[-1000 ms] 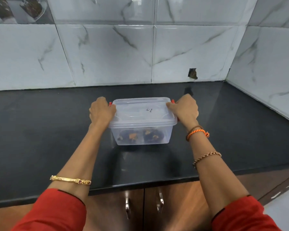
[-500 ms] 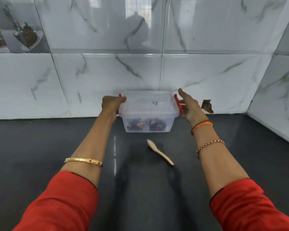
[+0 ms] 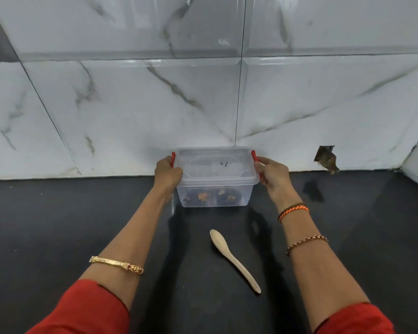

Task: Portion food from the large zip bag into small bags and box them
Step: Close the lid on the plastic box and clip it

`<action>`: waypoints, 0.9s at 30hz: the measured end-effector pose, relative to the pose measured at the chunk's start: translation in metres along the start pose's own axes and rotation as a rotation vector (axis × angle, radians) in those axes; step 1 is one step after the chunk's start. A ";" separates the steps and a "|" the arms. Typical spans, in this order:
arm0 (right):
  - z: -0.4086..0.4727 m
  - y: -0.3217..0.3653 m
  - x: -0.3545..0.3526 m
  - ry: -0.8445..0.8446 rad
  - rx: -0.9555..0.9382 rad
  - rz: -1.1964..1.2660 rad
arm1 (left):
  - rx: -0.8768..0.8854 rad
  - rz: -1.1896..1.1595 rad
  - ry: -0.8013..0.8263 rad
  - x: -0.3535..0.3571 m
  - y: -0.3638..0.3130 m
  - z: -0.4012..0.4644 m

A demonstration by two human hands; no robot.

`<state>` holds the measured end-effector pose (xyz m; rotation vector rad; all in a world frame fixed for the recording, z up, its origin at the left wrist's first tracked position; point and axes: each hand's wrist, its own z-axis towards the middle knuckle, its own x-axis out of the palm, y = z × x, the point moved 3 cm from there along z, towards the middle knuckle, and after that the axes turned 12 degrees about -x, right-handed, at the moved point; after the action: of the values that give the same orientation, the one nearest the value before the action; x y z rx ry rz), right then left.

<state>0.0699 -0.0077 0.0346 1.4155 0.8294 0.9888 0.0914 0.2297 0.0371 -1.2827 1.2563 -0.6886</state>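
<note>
box [image 3: 214, 179] sits far on the desk [image 3: 58, 225] by the wall, left hand [image 3: 167, 174] and right hand [image 3: 270, 173] fingers pinching its red side clips. looks light, stiff, slick plastic, so grab the ends.

The lidded box [image 3: 215, 177] stands on the counter [image 3: 58, 225] against the back wall [image 3: 130, 104], between my left hand [image 3: 167, 173] and my right hand [image 3: 272, 173], small bags of food [image 3: 212, 196] inside. The spoon [image 3: 233, 259] lies before it, nearer me.
</note>
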 end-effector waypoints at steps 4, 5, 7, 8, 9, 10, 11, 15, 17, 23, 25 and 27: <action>-0.033 0.008 -0.014 -0.178 -0.317 -0.428 | 0.035 0.089 -0.107 -0.003 -0.004 -0.020; -0.048 0.010 -0.017 -0.144 -0.413 -0.505 | 0.060 0.060 -0.158 -0.005 -0.002 -0.029; -0.077 0.005 -0.012 0.140 -0.431 -0.656 | 0.108 -0.037 -0.227 -0.005 0.004 -0.044; -0.093 -0.003 -0.010 0.300 -0.361 -0.751 | 0.112 -0.077 -0.237 -0.004 0.011 -0.054; -0.104 -0.012 -0.008 0.421 -0.285 -0.850 | 0.104 -0.107 -0.238 -0.002 0.018 -0.060; -0.114 -0.022 -0.006 0.489 -0.230 -0.926 | 0.089 -0.127 -0.228 0.001 0.027 -0.068; -0.121 -0.031 -0.004 0.515 -0.197 -0.976 | 0.069 -0.136 -0.215 0.004 0.034 -0.074; -0.136 -0.048 0.000 0.490 -0.229 -1.032 | -0.007 -0.079 -0.162 0.011 0.055 -0.090; -0.138 -0.049 -0.002 0.478 -0.239 -1.021 | -0.024 -0.067 -0.152 0.011 0.060 -0.091; -0.122 -0.026 -0.033 0.137 -0.275 -0.885 | -0.034 -0.020 -0.088 0.008 0.063 -0.084; -0.106 -0.021 -0.044 0.031 -0.226 -0.858 | -0.034 -0.013 -0.068 0.009 0.064 -0.082; -0.086 -0.021 -0.048 -0.028 -0.197 -0.853 | -0.026 -0.028 -0.067 0.013 0.064 -0.077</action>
<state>-0.0264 -0.0162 0.0074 0.7671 1.1378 0.3712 0.0071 0.2087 -0.0134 -1.3363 1.1987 -0.6461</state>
